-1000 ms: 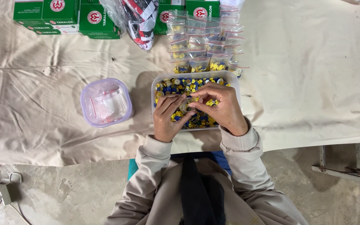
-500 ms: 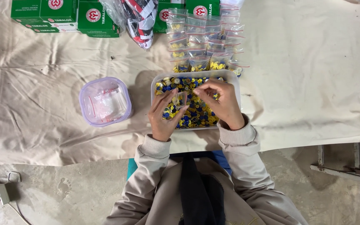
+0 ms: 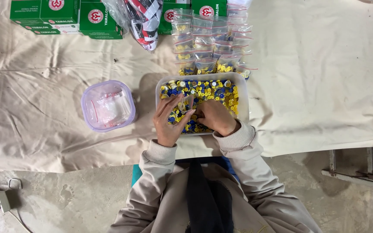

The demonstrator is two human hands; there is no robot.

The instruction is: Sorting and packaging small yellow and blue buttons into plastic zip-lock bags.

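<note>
A pale cloth (image 3: 316,86) covers the whole work surface in front of me, creased and hanging off the near edge over a concrete floor (image 3: 57,203). At eleven o'clock from my hands lie flat green boxes (image 3: 65,15), stacked side by side, and just right of them, toward twelve, a clear plastic bag (image 3: 141,19) with red, black and white things inside. Straight ahead at twelve o'clock, rows of small filled zip bags (image 3: 212,43) overlap one another, reaching down to the far rim of the clear rectangular tub (image 3: 243,101) that sits directly before me. That tub is heaped with little yellow and blue pieces (image 3: 208,88), a few white ones among them. At nine o'clock, well apart from the tub, stands a square container with a purple rim (image 3: 107,105), holding empty clear bags. My left hand (image 3: 169,118) hovers over the near left part of the tub, fingers curled around a small clear zip bag (image 3: 186,103), pinching it upright. My right hand (image 3: 214,117) is pushed down into the pieces, fingers bunched narrow; whether it grips any I cannot tell.
</note>
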